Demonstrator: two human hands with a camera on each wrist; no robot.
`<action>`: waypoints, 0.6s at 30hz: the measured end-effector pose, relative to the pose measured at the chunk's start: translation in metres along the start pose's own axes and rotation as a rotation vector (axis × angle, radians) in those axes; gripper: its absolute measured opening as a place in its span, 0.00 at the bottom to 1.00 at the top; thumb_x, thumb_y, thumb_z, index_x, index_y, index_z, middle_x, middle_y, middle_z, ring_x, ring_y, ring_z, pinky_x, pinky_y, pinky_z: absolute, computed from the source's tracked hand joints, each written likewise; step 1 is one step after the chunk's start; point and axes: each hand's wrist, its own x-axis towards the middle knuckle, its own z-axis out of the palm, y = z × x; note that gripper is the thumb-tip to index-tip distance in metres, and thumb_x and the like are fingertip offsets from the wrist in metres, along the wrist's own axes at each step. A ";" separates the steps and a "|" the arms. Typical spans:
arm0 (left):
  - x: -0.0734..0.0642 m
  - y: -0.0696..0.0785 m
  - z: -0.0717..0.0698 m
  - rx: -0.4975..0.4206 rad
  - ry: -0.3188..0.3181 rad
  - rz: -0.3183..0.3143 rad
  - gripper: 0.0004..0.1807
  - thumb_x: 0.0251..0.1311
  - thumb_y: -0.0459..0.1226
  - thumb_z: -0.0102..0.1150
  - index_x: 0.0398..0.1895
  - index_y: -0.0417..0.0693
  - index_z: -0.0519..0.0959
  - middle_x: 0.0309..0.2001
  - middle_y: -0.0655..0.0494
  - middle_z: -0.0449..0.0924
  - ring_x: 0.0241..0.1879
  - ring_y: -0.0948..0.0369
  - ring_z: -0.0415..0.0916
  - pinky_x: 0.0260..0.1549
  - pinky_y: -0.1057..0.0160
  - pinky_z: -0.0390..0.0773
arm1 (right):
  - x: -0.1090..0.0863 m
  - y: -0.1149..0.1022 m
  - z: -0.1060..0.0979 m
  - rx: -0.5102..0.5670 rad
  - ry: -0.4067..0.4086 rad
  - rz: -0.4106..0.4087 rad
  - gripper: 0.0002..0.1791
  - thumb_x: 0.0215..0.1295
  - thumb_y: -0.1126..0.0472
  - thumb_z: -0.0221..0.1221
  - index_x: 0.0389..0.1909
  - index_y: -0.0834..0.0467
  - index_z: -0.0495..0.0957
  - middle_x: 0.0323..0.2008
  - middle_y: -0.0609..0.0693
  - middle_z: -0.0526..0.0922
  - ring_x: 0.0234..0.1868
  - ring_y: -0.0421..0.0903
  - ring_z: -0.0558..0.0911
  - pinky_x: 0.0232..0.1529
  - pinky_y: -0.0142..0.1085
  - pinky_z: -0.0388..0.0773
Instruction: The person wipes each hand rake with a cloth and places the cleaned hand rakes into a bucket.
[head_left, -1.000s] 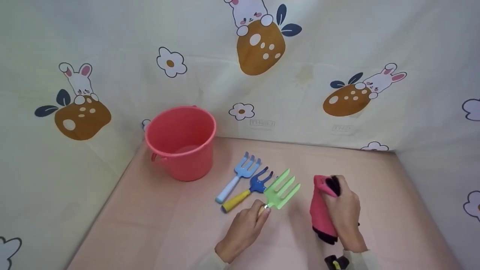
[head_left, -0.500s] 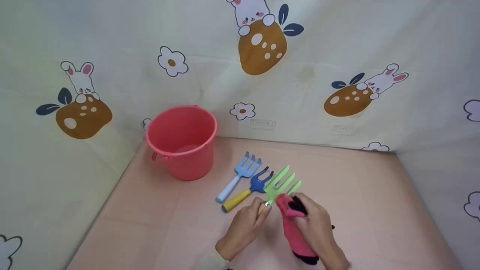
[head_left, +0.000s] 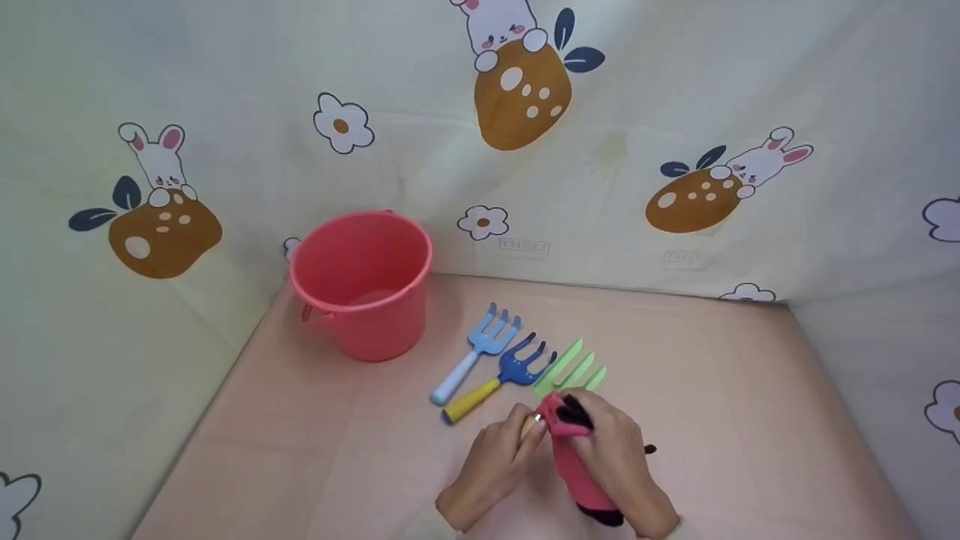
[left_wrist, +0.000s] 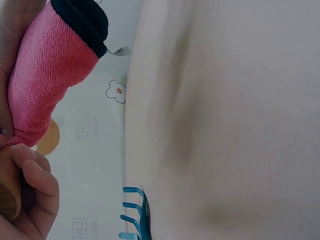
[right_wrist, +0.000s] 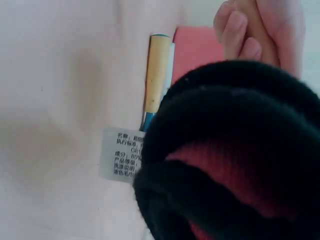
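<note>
My left hand (head_left: 487, 457) grips the wooden handle (left_wrist: 9, 175) of a green garden hand fork (head_left: 559, 363), its tines pointing away to the upper right. My right hand (head_left: 619, 457) holds a bunched pink towel (head_left: 576, 469) with black edging against the fork where the handle meets the metal. The towel covers the base of the tines in the head view. Its loose end hangs toward me, and a white printed label (right_wrist: 119, 155) sticks out from it in the right wrist view. In that view the folded black edge hides most of the right hand's work.
Left of the fork lie a blue hand cultivator with a yellow handle (head_left: 472, 401) and a light blue hand rake (head_left: 491, 339), side by side. A pink bucket (head_left: 386, 330) stands behind them at the back left. Printed cloth walls (head_left: 420, 172) enclose the pinkish tabletop (head_left: 315, 442).
My right hand has brought the towel leftward from beside the fork onto its neck, covering the base of the tines. My left hand keeps its grip, almost in the same place.
</note>
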 end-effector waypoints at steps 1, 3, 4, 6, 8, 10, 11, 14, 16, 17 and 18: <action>0.000 -0.001 0.001 -0.012 0.003 -0.002 0.21 0.69 0.56 0.34 0.40 0.51 0.68 0.20 0.67 0.61 0.19 0.73 0.58 0.18 0.74 0.60 | 0.000 0.001 0.000 -0.004 0.002 -0.003 0.14 0.48 0.66 0.68 0.37 0.53 0.79 0.33 0.47 0.84 0.34 0.42 0.84 0.37 0.39 0.80; -0.001 -0.001 0.004 -0.039 0.004 -0.012 0.21 0.69 0.57 0.33 0.39 0.51 0.68 0.21 0.67 0.61 0.19 0.73 0.58 0.19 0.74 0.60 | 0.000 0.002 0.001 -0.009 0.009 -0.010 0.13 0.48 0.65 0.68 0.35 0.52 0.78 0.31 0.46 0.84 0.32 0.40 0.83 0.35 0.38 0.80; -0.001 -0.001 0.004 -0.052 0.004 -0.018 0.22 0.69 0.57 0.33 0.39 0.51 0.68 0.22 0.67 0.62 0.19 0.73 0.59 0.19 0.74 0.60 | 0.000 0.003 0.001 -0.011 0.013 -0.011 0.13 0.47 0.65 0.68 0.35 0.52 0.78 0.30 0.46 0.84 0.31 0.39 0.82 0.34 0.38 0.80; -0.002 -0.001 0.005 -0.074 0.001 -0.032 0.22 0.69 0.57 0.33 0.39 0.51 0.68 0.22 0.67 0.62 0.20 0.72 0.59 0.20 0.74 0.61 | 0.000 0.004 0.002 -0.015 0.013 -0.009 0.14 0.47 0.65 0.69 0.34 0.51 0.78 0.29 0.45 0.83 0.29 0.38 0.81 0.32 0.37 0.79; -0.002 -0.001 0.005 -0.094 -0.002 -0.040 0.21 0.69 0.57 0.34 0.39 0.51 0.68 0.22 0.67 0.62 0.20 0.72 0.59 0.20 0.73 0.61 | -0.001 0.005 0.002 -0.017 0.017 -0.005 0.14 0.47 0.65 0.69 0.34 0.51 0.77 0.28 0.45 0.83 0.28 0.38 0.80 0.31 0.37 0.79; -0.003 0.000 0.006 -0.103 0.004 -0.034 0.20 0.69 0.55 0.35 0.39 0.50 0.68 0.22 0.67 0.62 0.20 0.72 0.59 0.20 0.74 0.61 | -0.003 0.005 0.001 -0.032 0.021 -0.006 0.15 0.47 0.65 0.68 0.35 0.51 0.77 0.29 0.45 0.83 0.28 0.38 0.81 0.31 0.37 0.79; -0.004 0.000 0.006 -0.106 0.010 -0.028 0.19 0.70 0.54 0.36 0.39 0.50 0.69 0.22 0.66 0.62 0.20 0.72 0.59 0.20 0.74 0.61 | -0.004 0.005 0.001 -0.040 0.022 -0.005 0.15 0.47 0.66 0.68 0.35 0.51 0.77 0.29 0.45 0.83 0.28 0.39 0.81 0.31 0.38 0.79; -0.004 0.000 0.007 -0.123 0.013 -0.023 0.17 0.70 0.52 0.38 0.39 0.50 0.69 0.21 0.66 0.61 0.20 0.72 0.59 0.20 0.74 0.61 | -0.008 0.005 0.001 -0.074 0.022 0.011 0.15 0.48 0.66 0.68 0.36 0.52 0.76 0.30 0.45 0.83 0.29 0.40 0.81 0.31 0.38 0.79; -0.004 0.000 0.007 -0.132 -0.002 -0.031 0.17 0.70 0.52 0.38 0.39 0.50 0.68 0.21 0.67 0.61 0.20 0.72 0.60 0.20 0.74 0.61 | -0.011 0.005 0.001 -0.090 0.020 0.035 0.15 0.48 0.65 0.68 0.37 0.52 0.76 0.30 0.46 0.83 0.29 0.40 0.81 0.32 0.38 0.80; -0.004 0.000 0.008 -0.135 -0.011 -0.036 0.17 0.70 0.52 0.38 0.38 0.50 0.68 0.21 0.66 0.61 0.20 0.72 0.60 0.20 0.74 0.61 | -0.012 0.004 0.001 -0.096 0.022 0.046 0.15 0.48 0.65 0.68 0.37 0.52 0.76 0.30 0.46 0.83 0.28 0.40 0.81 0.32 0.38 0.80; -0.004 0.000 0.008 -0.140 -0.022 -0.045 0.17 0.70 0.52 0.38 0.39 0.50 0.68 0.21 0.66 0.61 0.20 0.72 0.60 0.20 0.74 0.61 | -0.013 0.004 0.001 -0.100 0.027 0.053 0.15 0.48 0.65 0.68 0.37 0.52 0.76 0.29 0.47 0.83 0.28 0.41 0.81 0.32 0.39 0.80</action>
